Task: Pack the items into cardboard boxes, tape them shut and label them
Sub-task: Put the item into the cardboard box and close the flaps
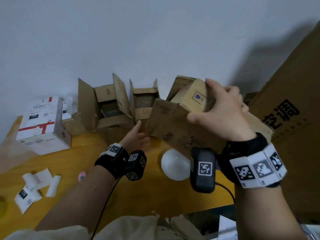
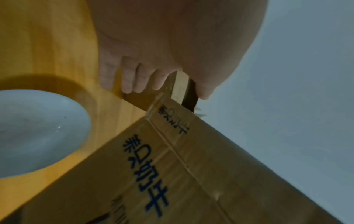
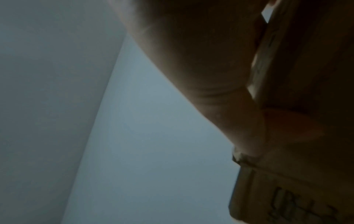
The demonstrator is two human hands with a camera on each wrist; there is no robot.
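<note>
While I hold this cardboard box [image 1: 181,122] up over the tabletop [image 1: 86,153], I think I am getting it ready so things can go inside. My right hand [image 1: 225,111] sits on the top corner of the box, with my fingers [image 1: 214,87] curled over the far side and my thumb on the near side, so it grips the box. My left hand [image 1: 136,137] pinches a low corner flap; in the left wrist view my fingers [image 2: 132,75] are on one side of the flap and my thumb is on the other. The box is tilted, and its near flap hangs open toward me. A white bowl [image 1: 174,164] sits on the tabletop just beside the box, and I guess it may go in. Next I think I must set the box down flat, with the open side up. The bowl could break, so I must be gentle. I can read a blue glass sign [image 1: 199,98] on the box, the kind that means breakable. Blue Chinese writing runs along its side, and part of it looks like the word for milk. One open box [image 1: 109,104] by the wall has a 9 on it. A white box [image 1: 41,122] with red tape has a label with 122.
</note>
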